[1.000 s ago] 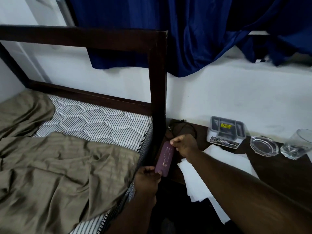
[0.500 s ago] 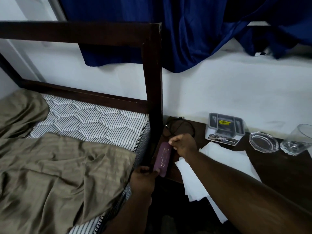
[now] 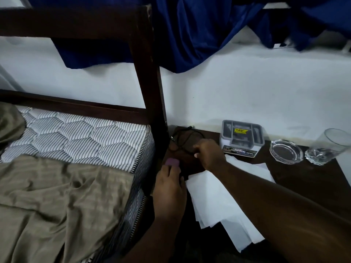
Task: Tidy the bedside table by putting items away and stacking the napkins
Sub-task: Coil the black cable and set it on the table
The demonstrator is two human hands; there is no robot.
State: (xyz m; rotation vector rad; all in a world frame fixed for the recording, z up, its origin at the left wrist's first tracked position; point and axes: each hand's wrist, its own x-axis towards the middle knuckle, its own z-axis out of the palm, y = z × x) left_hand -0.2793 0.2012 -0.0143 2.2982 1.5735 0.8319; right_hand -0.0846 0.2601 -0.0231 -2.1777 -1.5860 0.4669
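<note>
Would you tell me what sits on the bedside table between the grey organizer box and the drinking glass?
A clear glass ashtray sits between the organizer box and the glass, seen in the head view.

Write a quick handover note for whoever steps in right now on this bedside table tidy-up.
Left hand: closed on the purple case, only its top end showing, at the table's left edge by the bedpost.
Right hand: curled over the table near the black cable; what it grips, if anything, is unclear.
Napkins: spread loosely, hanging over the bedside table front edge.
Grey organiser box, ashtray and glass stand along the back.
Done: nothing visibly put away yet.
Left: stow case and cable, stack napkins.
</note>
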